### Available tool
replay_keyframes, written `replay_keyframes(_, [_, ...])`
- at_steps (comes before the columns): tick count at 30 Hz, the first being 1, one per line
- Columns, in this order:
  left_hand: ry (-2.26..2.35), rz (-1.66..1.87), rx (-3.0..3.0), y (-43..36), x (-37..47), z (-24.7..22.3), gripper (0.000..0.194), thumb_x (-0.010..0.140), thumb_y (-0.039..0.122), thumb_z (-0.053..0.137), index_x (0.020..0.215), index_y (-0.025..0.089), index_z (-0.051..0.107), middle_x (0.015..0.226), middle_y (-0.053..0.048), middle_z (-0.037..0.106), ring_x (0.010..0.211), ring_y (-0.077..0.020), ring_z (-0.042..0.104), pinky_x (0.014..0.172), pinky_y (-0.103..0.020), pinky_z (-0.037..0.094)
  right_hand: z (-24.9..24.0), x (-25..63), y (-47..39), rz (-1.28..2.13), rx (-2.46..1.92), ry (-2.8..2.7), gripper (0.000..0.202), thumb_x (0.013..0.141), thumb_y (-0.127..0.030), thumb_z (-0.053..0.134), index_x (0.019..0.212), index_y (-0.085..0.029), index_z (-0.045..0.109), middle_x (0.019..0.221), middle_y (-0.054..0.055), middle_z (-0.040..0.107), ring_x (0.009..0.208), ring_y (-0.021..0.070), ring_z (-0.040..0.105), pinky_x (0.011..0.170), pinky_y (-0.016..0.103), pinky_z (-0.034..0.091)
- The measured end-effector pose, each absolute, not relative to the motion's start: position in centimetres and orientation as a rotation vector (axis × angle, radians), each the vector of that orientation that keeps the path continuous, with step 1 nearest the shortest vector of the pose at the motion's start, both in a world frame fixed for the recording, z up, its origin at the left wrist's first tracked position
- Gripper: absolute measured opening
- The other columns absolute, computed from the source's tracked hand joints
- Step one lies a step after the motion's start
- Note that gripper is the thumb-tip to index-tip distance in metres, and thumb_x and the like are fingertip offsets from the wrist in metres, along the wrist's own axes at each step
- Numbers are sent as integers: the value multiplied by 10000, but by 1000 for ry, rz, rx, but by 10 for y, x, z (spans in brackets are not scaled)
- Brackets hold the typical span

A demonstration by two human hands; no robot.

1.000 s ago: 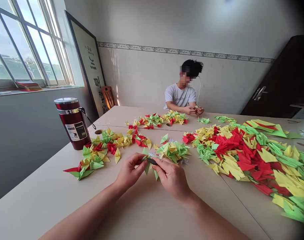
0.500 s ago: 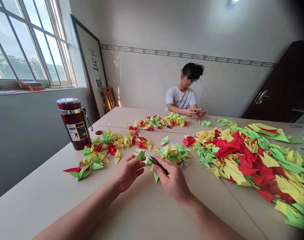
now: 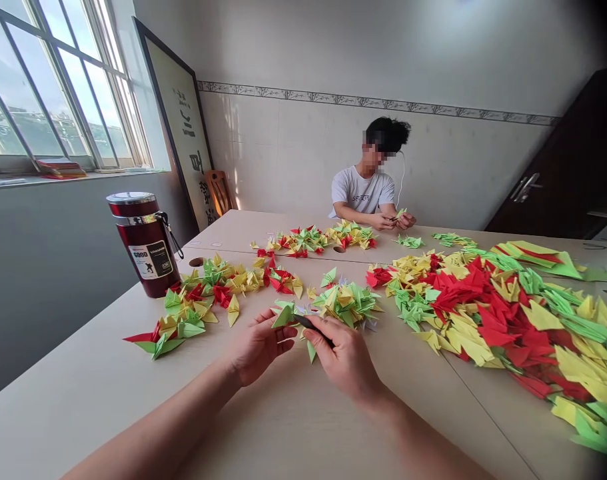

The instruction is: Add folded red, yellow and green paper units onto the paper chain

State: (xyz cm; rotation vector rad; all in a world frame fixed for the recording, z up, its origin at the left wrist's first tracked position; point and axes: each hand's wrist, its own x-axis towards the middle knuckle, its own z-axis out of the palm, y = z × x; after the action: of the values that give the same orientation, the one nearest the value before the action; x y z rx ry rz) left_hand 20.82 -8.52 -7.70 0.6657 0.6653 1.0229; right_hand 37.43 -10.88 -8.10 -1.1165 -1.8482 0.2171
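Note:
Between the thumb and fingers of my left hand point(image 3: 261, 345) is a green folded paper piece point(image 3: 284, 315). My right hand point(image 3: 346, 353) is closed around a slim black tool point(image 3: 313, 328), whose tip points left and meets the green piece. Just beyond my right hand lies a small heap of green and yellow folded papers point(image 3: 350, 301). Left of my hands, a curved row of red, yellow and green folded papers point(image 3: 196, 310) rests on the table. A large pile of the same colours point(image 3: 503, 313) spreads over the right side.
A dark red vacuum flask point(image 3: 146, 250) stands at the table's point(image 3: 283, 427) left edge. Across the table sits a person point(image 3: 366, 193) holding a green paper piece, near another paper group point(image 3: 308, 240). Flat coloured sheets point(image 3: 538, 259) lie at the back right.
The black tool's tip has shifted slightly left against the green piece in my left hand. The person's hands across the table now show a green paper piece. The view has tilted slightly.

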Motion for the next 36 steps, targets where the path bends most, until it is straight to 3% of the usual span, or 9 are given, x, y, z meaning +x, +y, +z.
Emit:
replay_keyframes(4, [832,1144,1068,-83,208,-78,230,688,373,689,769,177,599,744,-10,624,653,-108,549,633,-239,414,-76,377,-108,248,-1119,-1721,244,829,-288,533,1017,-182,647,915,72,701,813,191,657,704,278,539])
replay_keyframes(8, [982,1216,1716,-81,212,-86,189,733,351,640,720,163,627,631,-9,576,581,-110,483,546,-228,373,-74,379,-106,327,-1110,-1636,257,796,-311,571,1002,-172,638,902,67,709,794,187,664,689,269,548])
replay_keyframes(16, [1016,1294,2146,-60,195,-79,189,759,284,597,914,205,670,957,-75,625,694,-135,561,596,-235,429,-85,384,-97,227,-1176,-1671,239,770,-305,575,946,-168,661,865,70,719,755,200,669,688,307,543])
replay_keyframes(19, [1405,1334,2173,-47,163,-68,203,771,259,541,901,195,683,896,-79,603,692,-157,547,643,-265,435,-86,387,-95,238,-1201,-1665,245,780,-319,570,943,-160,659,848,68,718,737,194,663,680,301,534])
replay_keyframes(22, [1794,1034,2238,-38,135,-63,234,674,226,598,882,208,703,900,-92,603,802,-238,557,739,-333,417,-86,388,-95,230,-1204,-1685,232,783,-325,568,915,-160,664,825,61,716,714,187,657,644,280,521])
replay_keyframes(27, [1952,841,2217,-31,119,-68,78,575,143,619,576,204,668,656,-79,605,758,-276,560,725,-344,378,-84,386,-98,210,-1194,-1699,204,780,-322,568,886,-175,665,780,37,707,669,166,642,599,249,507])
replay_keyframes(29, [1921,870,2211,-31,120,-68,129,571,113,600,480,204,613,589,-65,598,706,-259,562,723,-337,367,-83,385,-99,216,-1184,-1705,199,778,-318,572,883,-176,663,752,29,700,646,158,634,594,245,507])
replay_keyframes(33, [1843,1013,2151,-36,135,-60,73,642,178,593,595,207,639,701,-66,655,732,-240,562,701,-316,372,-82,383,-101,227,-1146,-1700,195,779,-310,577,898,-179,660,749,27,696,641,154,633,602,248,518])
replay_keyframes(36, [1460,1281,1739,-49,156,-56,126,673,301,626,730,189,629,725,-38,642,668,-176,554,616,-273,379,-80,381,-104,251,-1115,-1692,251,788,-339,584,969,-176,647,833,47,703,723,170,649,643,259,530])
